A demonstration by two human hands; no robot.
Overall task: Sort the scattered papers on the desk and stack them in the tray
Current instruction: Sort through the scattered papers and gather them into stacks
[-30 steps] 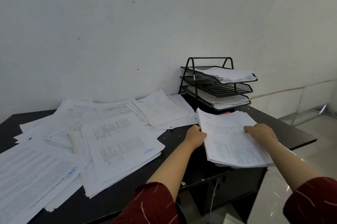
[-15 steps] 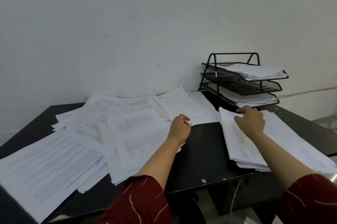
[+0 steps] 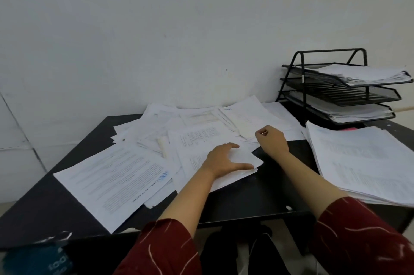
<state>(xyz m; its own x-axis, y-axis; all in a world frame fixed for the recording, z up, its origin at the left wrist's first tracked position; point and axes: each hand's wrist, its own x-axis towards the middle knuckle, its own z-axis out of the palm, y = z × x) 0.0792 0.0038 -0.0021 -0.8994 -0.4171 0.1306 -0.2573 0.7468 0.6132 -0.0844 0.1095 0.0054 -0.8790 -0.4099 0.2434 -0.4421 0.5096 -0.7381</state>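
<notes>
Far left, bottom corner: blurred dark-blue object (image 3: pixel 38 260) at the frame edge, can't tell what it is. Black worktop (image 3: pixel 235 198) against a white wall (image 3: pixel 156 28). Left half of it carries the scattered papers (image 3: pixel 161 140), loose overlapping sheets fanned toward the wall; nearest one is a large printed sheet with a blue logo (image 3: pixel 116 183), lying askew and reaching the front edge. Left hand (image 3: pixel 224 160) lies flat on the near-right sheets of that spread, fingers straight and spread wide, thumb out toward the sheet's corner, pressing rather than gripping. Right hand (image 3: pixel 272 140) just right of it, at the spread's right edge, fingers curled in; it looks to be touching or pinching a sheet edge, but I can't tell for sure if it holds anything. Both forearms bare, dark red patterned sleeves (image 3: pixel 161 250) at the bottom. Bare strip of worktop between the hands and the next pile. Right: gathered stack of papers (image 3: pixel 363 162), thick, roughly squared, on the worktop with its near-right end past the frame edge. Behind it, back right corner: black wire three-tier tray (image 3: pixel 331 93). Top tier holds a paper stack, middle tier shows bare mesh, bottom tier holds another stack. Small pink item (image 3: pixel 349 128) just under the tray's front, between tray and gathered stack, too small to identify.
</notes>
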